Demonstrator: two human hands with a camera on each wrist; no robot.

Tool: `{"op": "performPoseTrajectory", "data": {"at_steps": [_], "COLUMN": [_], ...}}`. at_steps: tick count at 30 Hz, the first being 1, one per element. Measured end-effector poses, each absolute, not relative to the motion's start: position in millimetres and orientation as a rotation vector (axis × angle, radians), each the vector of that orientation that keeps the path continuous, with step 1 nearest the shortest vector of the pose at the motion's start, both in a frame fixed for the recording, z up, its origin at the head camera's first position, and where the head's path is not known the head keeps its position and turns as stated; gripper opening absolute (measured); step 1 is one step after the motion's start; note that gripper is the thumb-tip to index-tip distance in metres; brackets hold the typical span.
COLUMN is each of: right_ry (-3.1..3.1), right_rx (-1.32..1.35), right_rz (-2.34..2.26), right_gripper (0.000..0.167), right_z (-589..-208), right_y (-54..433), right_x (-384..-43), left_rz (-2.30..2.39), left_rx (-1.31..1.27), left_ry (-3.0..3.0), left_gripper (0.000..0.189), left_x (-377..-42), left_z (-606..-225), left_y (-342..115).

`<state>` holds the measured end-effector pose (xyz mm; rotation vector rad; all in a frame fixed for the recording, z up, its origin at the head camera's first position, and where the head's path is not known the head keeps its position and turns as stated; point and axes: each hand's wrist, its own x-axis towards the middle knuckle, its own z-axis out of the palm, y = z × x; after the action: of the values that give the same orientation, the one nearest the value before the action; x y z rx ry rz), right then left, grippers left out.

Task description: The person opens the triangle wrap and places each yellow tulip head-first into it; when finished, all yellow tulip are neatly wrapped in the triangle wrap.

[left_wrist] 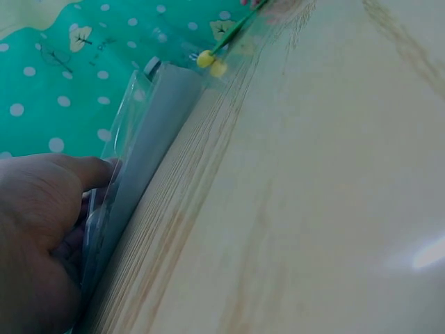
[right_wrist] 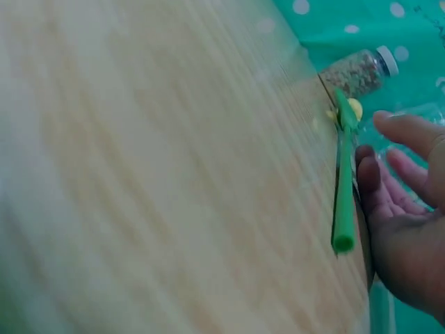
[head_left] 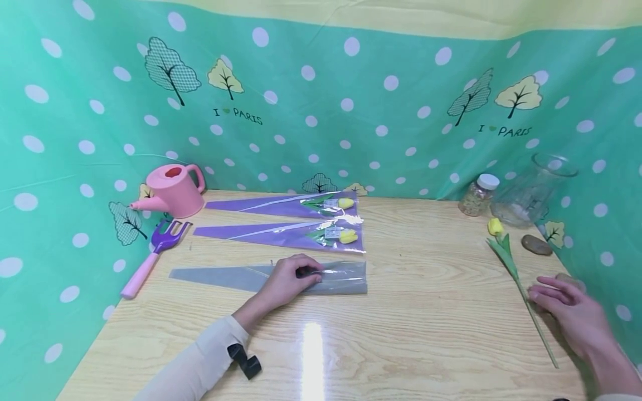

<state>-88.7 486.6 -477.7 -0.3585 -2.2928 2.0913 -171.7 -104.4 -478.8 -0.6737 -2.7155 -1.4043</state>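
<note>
A grey flower sleeve (head_left: 220, 275) with a clear front lies flat on the table, its narrow end to the left. My left hand (head_left: 288, 278) holds the clear film (left_wrist: 104, 202) near the sleeve's wide end, thumb and fingers curled at it. On the right side, a yellow artificial tulip (head_left: 507, 259) lies with its green stem (right_wrist: 345, 188) toward the front edge. Beside that stem is my right hand (head_left: 569, 306), fingers loosely bent and thumb apart, fingertips right at the stem. Two purple sleeves (head_left: 261, 233), each with a yellow tulip inside, lie behind the grey one.
At the left stand a pink watering can (head_left: 183, 195) and a purple hand fork (head_left: 155, 253) lying down. A jar of pebbles (head_left: 476, 196), a clear glass vase (head_left: 526, 192) and a brown stone (head_left: 536, 245) are at the back right. Dotted green cloth (head_left: 321, 94) walls the table.
</note>
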Motion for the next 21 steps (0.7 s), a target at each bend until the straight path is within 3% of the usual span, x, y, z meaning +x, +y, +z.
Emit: {"op": "performPoseTrajectory", "data": {"at_steps": [5, 11, 16, 21], "right_ry": [-2.665, -2.86, -2.831, -2.667], "right_rx": [-0.384, -0.388, -0.469, -0.506], "right_rz": [1.654, 1.028, 1.077, 1.442], "right_gripper": [0.038, 0.063, 0.054, 0.026], "right_z": [-473.7, -464.1, -461.9, -458.1], "right_y": [479.7, 459.7, 453.1, 446.1], "right_x": [-90.6, -99.2, -99.2, -97.9], "left_rz": [-1.408, -1.393, -1.391, -1.402], "left_rx": [-0.683, -0.68, -0.696, -0.71], "left_ry": [-2.727, -2.736, -2.732, -2.724], "left_gripper": [0.02, 0.02, 0.019, 0.02], "left_x": [-172.1, -172.6, -172.7, -172.7], "left_z": [-478.8, -480.0, -481.3, -481.6], "left_y": [-105.2, -105.3, -105.2, -105.1]}}
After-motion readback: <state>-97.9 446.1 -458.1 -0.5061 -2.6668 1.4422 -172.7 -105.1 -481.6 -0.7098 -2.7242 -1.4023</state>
